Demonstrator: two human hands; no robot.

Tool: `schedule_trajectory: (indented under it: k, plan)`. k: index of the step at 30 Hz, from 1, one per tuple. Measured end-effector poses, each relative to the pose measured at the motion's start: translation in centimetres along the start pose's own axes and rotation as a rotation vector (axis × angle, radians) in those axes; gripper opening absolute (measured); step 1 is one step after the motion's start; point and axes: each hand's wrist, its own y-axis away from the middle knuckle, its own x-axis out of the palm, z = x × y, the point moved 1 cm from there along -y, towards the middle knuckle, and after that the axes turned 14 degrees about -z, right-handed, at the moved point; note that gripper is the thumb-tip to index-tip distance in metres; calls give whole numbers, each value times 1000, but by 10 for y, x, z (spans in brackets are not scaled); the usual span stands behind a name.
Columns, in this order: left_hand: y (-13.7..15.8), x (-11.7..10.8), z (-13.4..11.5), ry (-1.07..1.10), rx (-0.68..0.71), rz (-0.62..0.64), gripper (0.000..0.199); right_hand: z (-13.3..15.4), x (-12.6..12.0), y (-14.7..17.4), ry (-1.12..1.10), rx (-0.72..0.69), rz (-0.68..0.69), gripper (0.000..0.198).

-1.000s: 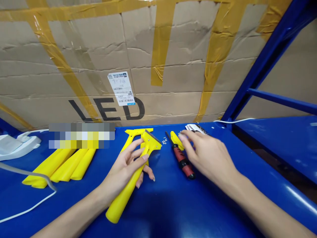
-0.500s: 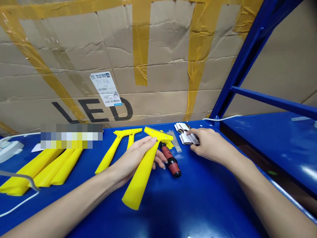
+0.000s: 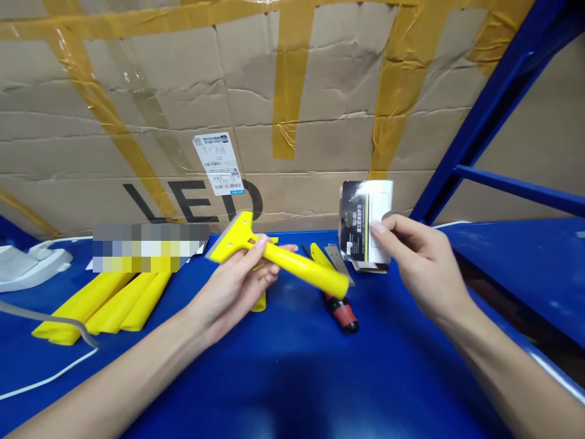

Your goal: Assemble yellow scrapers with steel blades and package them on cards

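Scraper (image 3: 297, 263) in left hand (image 3: 242, 274), card (image 3: 360, 222) in right hand (image 3: 423, 262), probably a screwdriver (image 3: 343, 314) partly behind the scraper

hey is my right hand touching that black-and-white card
Touching. The head view shows the right hand gripping the black-and-white card, thumb lying on its white part.

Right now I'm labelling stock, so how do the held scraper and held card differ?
The scraper is mostly yellow; the card mostly black and white. The scraper has a long handle; the card is roughly rectangular. The scraper slants in the left hand; the card stands near upright in the right hand. Both show some yellow.
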Motion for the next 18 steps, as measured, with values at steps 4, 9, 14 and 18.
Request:
schedule_trajectory:
  k: [4, 9, 14, 18]
  plan:
    - [-2, -20, -5, 110, 81, -179, 13, 5, 14, 11, -316, 404, 245, 35]
    - [3, -23, -7, 55, 159, -183, 18, 5, 27, 28, -322, 460, 449, 35]
    - [11, -20, -4, 3, 195, -125, 26, 1, 39, 41, -403, 490, 426, 42]
    - [13, -22, -5, -45, 219, -58, 25, 2, 38, 43, -458, 584, 457, 56]
